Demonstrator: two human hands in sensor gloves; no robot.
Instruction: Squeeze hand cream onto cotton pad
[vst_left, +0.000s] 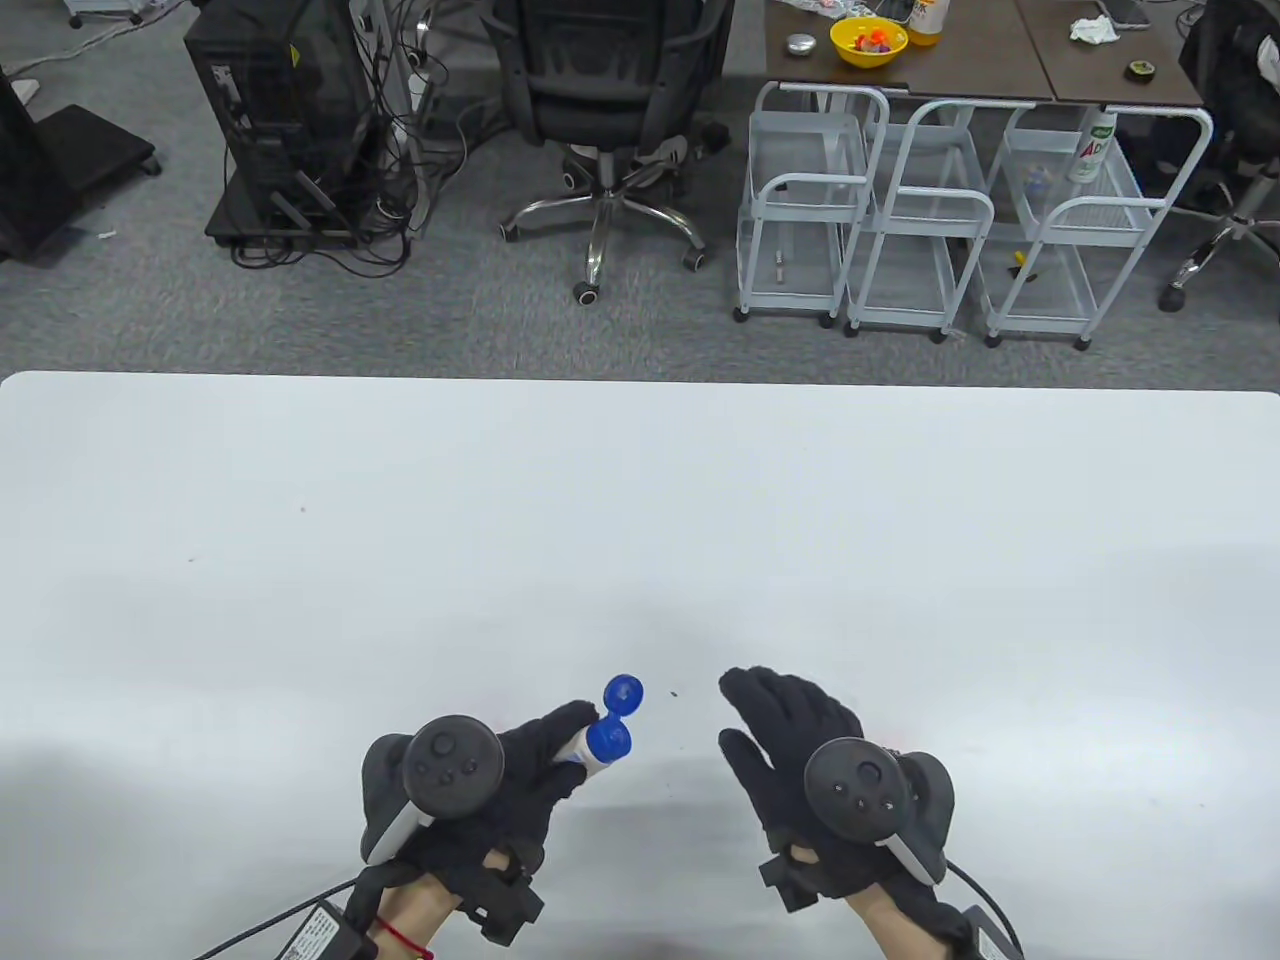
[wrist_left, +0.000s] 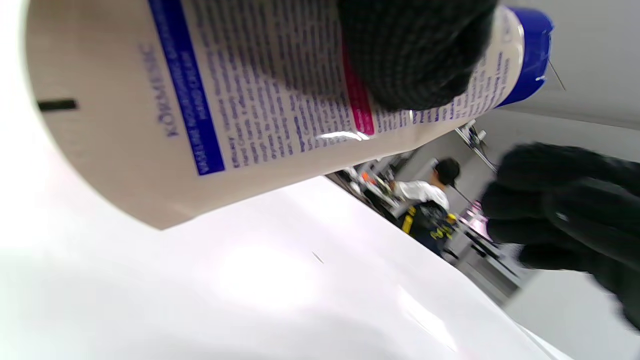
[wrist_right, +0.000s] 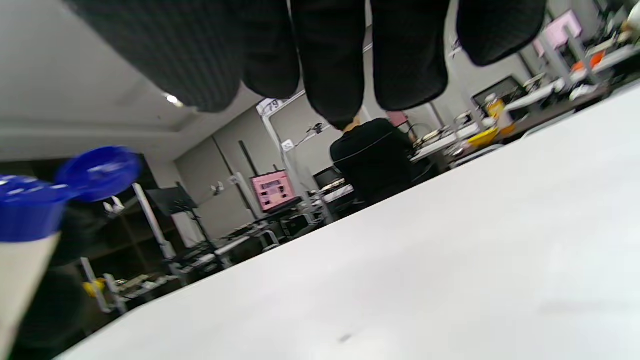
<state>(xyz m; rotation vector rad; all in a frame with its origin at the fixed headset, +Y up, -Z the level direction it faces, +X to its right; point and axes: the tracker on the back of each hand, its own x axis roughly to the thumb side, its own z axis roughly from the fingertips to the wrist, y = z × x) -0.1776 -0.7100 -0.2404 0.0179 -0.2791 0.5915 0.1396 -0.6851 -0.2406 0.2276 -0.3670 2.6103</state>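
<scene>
Tube (vst_left: 585, 745): hand cream, soft plastic, light, likely slick; flip cap (vst_left: 623, 692) open. Held mid-body by left hand (vst_left: 500, 780), above tabletop (vst_left: 640, 520). Right hand (vst_left: 800, 740): fingers spread, holding nothing. Squeeze mid-body. Pad: not visible.

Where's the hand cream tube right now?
In the table view, the hand cream tube is held in the left hand near the table's front edge, flip cap open, just left of the empty right hand.

tube (vst_left: 578, 745): cream-white, blue print, pink stripe
cap (vst_left: 622, 692): blue
gloves (vst_left: 800, 720): black
desk (vst_left: 640, 520): white
</scene>
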